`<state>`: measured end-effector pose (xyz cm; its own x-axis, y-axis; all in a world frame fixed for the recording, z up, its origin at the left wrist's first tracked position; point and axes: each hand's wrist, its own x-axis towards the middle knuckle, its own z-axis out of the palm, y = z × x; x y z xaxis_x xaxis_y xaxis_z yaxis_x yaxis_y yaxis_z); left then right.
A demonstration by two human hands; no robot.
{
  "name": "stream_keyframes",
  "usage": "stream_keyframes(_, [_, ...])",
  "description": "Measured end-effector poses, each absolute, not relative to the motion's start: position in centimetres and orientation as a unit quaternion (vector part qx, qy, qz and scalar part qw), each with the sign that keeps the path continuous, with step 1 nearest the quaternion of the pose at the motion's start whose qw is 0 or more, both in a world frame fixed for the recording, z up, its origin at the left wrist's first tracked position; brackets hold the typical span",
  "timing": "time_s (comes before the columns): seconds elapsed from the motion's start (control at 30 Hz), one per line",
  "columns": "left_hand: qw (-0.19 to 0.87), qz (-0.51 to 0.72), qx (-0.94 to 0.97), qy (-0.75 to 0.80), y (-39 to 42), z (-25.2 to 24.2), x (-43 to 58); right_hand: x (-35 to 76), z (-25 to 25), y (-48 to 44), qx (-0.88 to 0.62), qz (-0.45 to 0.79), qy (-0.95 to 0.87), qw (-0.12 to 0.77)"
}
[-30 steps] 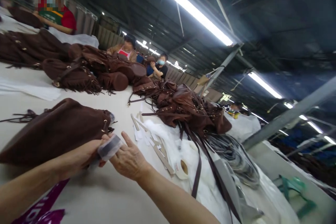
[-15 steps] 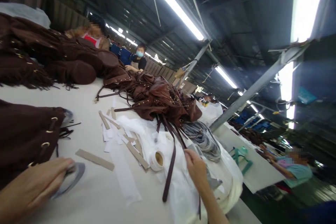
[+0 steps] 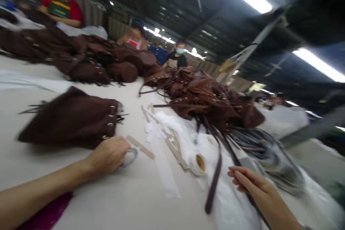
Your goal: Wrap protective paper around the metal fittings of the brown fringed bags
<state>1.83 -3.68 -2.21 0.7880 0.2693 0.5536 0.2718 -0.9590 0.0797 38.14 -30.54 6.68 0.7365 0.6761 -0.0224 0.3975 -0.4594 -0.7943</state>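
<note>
My left hand (image 3: 109, 155) rests on the pale table (image 3: 113, 201), its fingers closed on a grey strip (image 3: 130, 156) that curls out past them. Just beyond it lies a dark brown suede bag (image 3: 71, 118) with gold eyelets. My right hand (image 3: 249, 183) is at the lower right over white cloth (image 3: 231, 208), fingers together, touching a dark strap beside it; whether it grips the strap is blurred. A long brown strap (image 3: 214, 178) lies between the hands, next to a small roll of tape (image 3: 199, 163).
A heap of brown bags and straps (image 3: 205, 97) fills the table's middle, with more bags (image 3: 81, 57) at the back left. Flat card strips (image 3: 172, 149) and white paper slips lie scattered. Grey cords (image 3: 265, 154) are piled at right. Other people sit along the far side.
The camera swung back left. My right hand dropped lower and to the right beside the strap. My left hand stays on the grey strip by the bag.
</note>
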Motion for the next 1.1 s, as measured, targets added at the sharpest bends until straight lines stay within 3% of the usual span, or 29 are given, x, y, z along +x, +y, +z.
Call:
stream_keyframes(0.2, [0.089, -0.251, -0.958, -0.109, -4.6, -0.4, 1.6, 22.9, 4.2, -19.0, -0.668, 0.423, -0.434, 0.432])
stream_keyframes(0.4, [0.107, -0.278, -0.952, -0.073, -4.9, -0.1, 0.7, 17.8, 3.3, -13.6, -0.587, 0.603, -0.342, 0.418])
stream_keyframes(0.63, [0.087, -0.275, -0.957, -0.026, -4.6, -0.7, 0.3, 17.2, 3.2, -13.8, -0.574, 0.660, -0.358, 0.326])
stream_keyframes(0.87, [0.090, -0.252, -0.964, -0.009, -5.0, -0.5, -0.7, 15.9, 1.2, -14.3, -0.556, 0.659, -0.339, 0.376])
stream_keyframes(0.97, [0.011, -0.231, -0.972, -0.049, -5.5, 0.6, -2.4, 14.9, 0.7, -14.7, -0.542, 0.648, -0.361, 0.396])
stream_keyframes(1.1, [-0.291, -0.109, -0.949, -0.056, -4.4, 3.8, -3.8, 14.5, 0.9, -14.9, -0.541, 0.616, -0.443, 0.363])
